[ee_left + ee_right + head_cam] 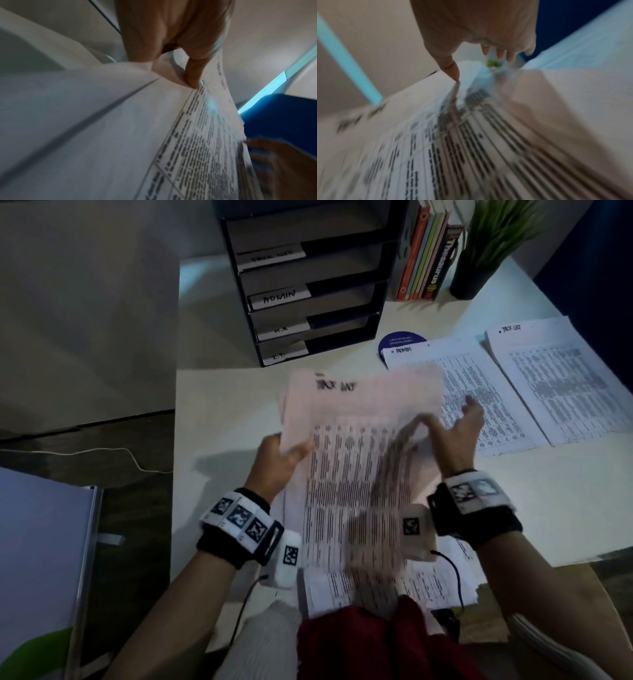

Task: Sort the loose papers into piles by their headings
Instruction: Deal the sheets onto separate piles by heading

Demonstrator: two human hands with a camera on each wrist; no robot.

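My left hand (284, 453) grips the left edge of a stack of printed sheets (359, 457) raised above the desk; its thumb (192, 75) presses on the top sheet (197, 135), headed "TASK LIST". My right hand (455, 433) hovers at the stack's right edge with fingers spread, and its thumb (453, 73) touches the top sheet (453, 148). Two sorted piles lie to the right: one headed "ADMIN" (428, 354) and one headed "TASK LIST" (555, 381). More loose papers (376, 587) lie under the stack at the near edge. Motion blur smears the sheets.
A black tray organiser (308, 285) with labelled shelves stands at the back of the white desk (222, 405). Books (424, 258) and a potted plant (486, 244) stand to its right. A round blue mat (400, 338) peeks from under the ADMIN pile.
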